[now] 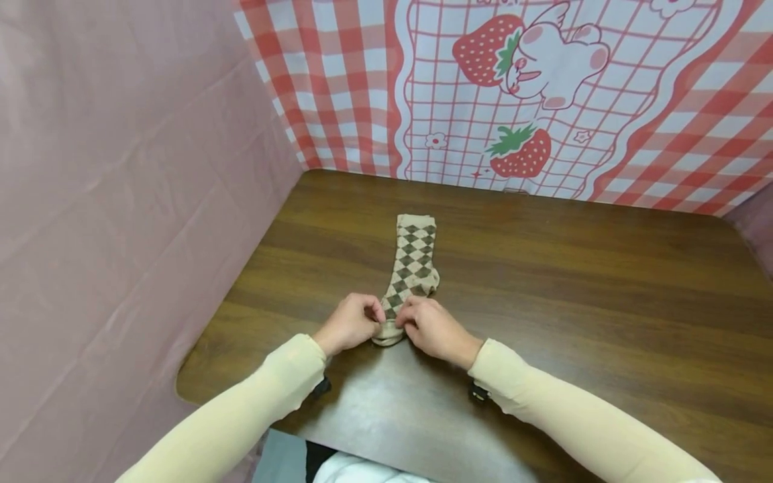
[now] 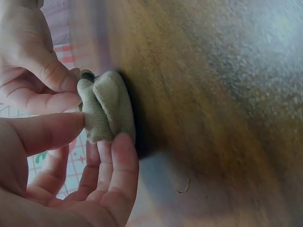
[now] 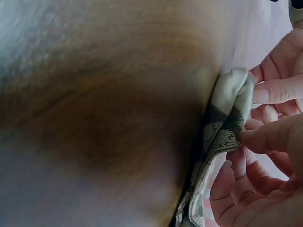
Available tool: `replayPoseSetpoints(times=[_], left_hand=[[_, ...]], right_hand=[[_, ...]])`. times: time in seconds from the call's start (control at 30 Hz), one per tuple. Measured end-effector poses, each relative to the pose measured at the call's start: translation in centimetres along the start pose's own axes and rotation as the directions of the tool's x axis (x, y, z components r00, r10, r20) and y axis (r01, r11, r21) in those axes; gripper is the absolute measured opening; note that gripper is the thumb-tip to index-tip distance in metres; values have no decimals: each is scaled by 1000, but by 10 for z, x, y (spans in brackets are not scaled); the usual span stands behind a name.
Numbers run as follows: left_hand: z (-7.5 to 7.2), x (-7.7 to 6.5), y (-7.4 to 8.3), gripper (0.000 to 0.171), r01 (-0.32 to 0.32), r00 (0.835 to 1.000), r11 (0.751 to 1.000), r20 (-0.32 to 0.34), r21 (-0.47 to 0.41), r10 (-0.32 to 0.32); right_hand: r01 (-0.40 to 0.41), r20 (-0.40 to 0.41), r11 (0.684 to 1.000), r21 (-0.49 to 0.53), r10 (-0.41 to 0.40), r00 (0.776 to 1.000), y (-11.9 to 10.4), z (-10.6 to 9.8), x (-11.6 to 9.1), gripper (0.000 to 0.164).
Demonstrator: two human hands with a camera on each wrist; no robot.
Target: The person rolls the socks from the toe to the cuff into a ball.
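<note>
A pair of beige and dark-green diamond-patterned socks [image 1: 414,248] lies flat on the table, one on the other, cuffs away from me and heels to the right. Their plain beige toe end [image 2: 111,101] is folded over at the near side. My left hand [image 1: 353,323] pinches the left side of this fold, thumb on top and fingers at its edge. On the right side, my right hand [image 1: 436,329] pinches the fold between thumb and fingers. In the right wrist view the layered sock edge [image 3: 232,109] shows beside the fingertips.
The brown wooden table [image 1: 574,302] extends widely to the right. Behind it hangs a red-and-white checked cloth [image 1: 344,80] with strawberries, and a pink cloth [image 1: 121,201] hangs along the left. White and grey fabric [image 1: 356,468] shows below the table's near edge.
</note>
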State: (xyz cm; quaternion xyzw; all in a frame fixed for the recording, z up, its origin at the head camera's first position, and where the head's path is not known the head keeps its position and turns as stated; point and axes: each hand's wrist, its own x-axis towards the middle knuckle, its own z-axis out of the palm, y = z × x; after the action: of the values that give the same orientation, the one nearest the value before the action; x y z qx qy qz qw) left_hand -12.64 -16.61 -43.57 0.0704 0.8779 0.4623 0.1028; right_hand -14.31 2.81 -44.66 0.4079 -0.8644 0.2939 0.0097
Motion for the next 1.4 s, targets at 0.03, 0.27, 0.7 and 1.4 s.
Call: replayPoseSetpoints(times=[0.03,0.27,0.7,1.4], left_hand=[[0,0,0,16,-1,1000,1000,5,6,1],[0,1,-2,22,-14,999,993,49,119,8],[4,-2,2,38,-45,991,975,131,219,16],[12,-4,9,15,-186,980,902,140,391,141]], right_hand=[[-4,4,1000,-9,4,1000,0,1,1,18],[5,33,997,-75,-2,999,2,5,2,20],[-23,95,996,-90,31,995,0,6,-6,21],[24,50,964,-266,-11,999,-7,10,-13,8]])
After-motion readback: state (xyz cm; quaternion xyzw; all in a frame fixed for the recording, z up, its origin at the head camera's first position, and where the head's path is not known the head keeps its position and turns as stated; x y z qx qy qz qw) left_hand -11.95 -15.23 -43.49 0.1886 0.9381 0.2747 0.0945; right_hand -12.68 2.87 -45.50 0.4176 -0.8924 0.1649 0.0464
